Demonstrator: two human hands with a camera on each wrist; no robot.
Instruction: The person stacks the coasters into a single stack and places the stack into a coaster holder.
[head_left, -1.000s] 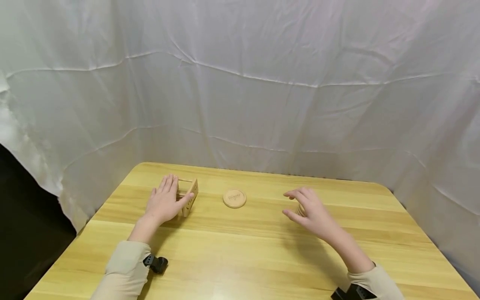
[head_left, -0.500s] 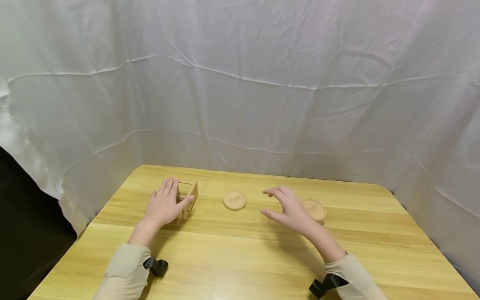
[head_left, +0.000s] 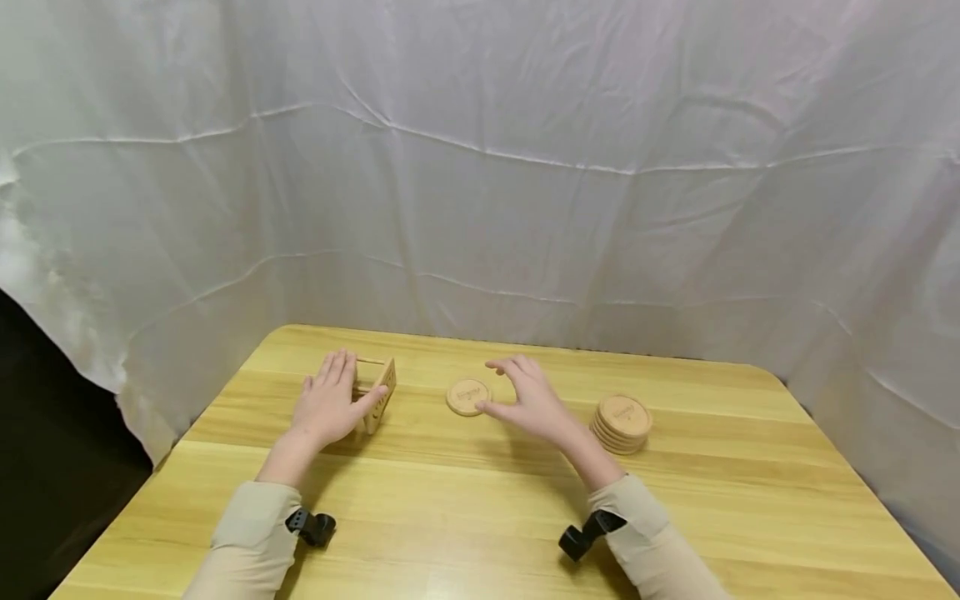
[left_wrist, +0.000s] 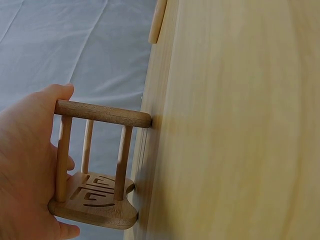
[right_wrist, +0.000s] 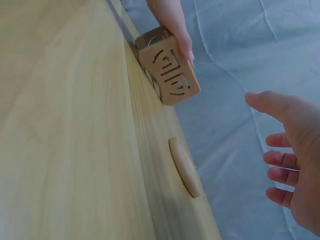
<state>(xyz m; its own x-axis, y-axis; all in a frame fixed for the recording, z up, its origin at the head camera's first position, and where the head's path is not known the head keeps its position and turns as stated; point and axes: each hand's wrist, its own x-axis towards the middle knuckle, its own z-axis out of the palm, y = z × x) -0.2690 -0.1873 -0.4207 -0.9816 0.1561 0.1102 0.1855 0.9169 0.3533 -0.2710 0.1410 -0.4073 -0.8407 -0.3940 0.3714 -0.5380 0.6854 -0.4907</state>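
Observation:
In the head view my left hand (head_left: 326,404) holds a small wooden coaster holder (head_left: 384,392), its thumb against one cut-out side panel. The left wrist view shows the coaster holder (left_wrist: 92,197) standing with dowel posts between two panels and my left hand (left_wrist: 25,165) around its side. A single round wooden coaster (head_left: 467,396) lies flat to the right of the holder. My right hand (head_left: 528,400) hovers beside it with thumb and fingers spread, the thumb tip overlapping the coaster's edge in this view. In the right wrist view nothing lies between the fingers of my right hand (right_wrist: 295,145).
A stack of several round coasters (head_left: 621,425) stands right of my right hand, near the forearm. Everything rests on a light wooden table (head_left: 450,517). A pale curtain (head_left: 487,208) hangs behind the table's far edge.
My right hand has moved left, away from the coaster stack to the single coaster, uncovering the stack. The left hand and coaster holder have stayed in place.

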